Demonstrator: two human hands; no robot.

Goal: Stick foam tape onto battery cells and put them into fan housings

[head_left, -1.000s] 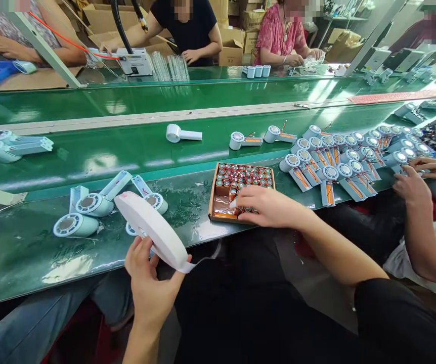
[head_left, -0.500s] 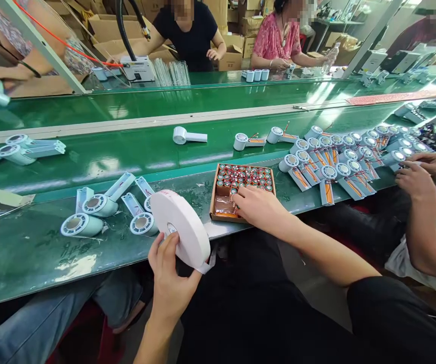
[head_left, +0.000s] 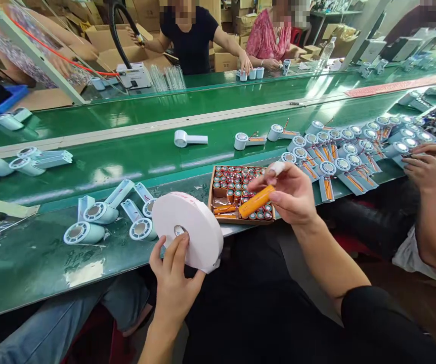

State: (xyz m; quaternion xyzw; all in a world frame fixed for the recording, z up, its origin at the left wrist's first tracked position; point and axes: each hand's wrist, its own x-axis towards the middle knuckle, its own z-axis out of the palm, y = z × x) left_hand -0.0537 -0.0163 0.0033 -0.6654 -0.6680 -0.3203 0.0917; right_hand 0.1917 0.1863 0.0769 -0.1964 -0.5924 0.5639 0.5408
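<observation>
My left hand (head_left: 176,285) grips a large roll of white tape (head_left: 199,237), fingers at its core and thumb at the lower rim. In my right hand (head_left: 296,197) is an orange cylindrical battery (head_left: 256,202), pinched near one end and tilted above a cardboard box (head_left: 211,199). A small white piece (head_left: 277,168), perhaps tape, sits at a fingertip of that hand. Several batteries (head_left: 227,174) with red wires stand upright in the box, and a few lie flat in its near left part. Light blue fan housings (head_left: 142,226) lie left of the roll.
Many fan housings with orange batteries (head_left: 328,169) lie to the right, by a co-worker's hands (head_left: 428,164). A few housings (head_left: 182,138) rest on the green conveyor belt (head_left: 127,144). Across it, people work near a black hose (head_left: 115,35) and clear tubes (head_left: 168,77).
My right hand has lifted out of the box with an orange battery. The tape roll has turned more face-on and shifted slightly right. A co-worker across the belt now reaches to some housings.
</observation>
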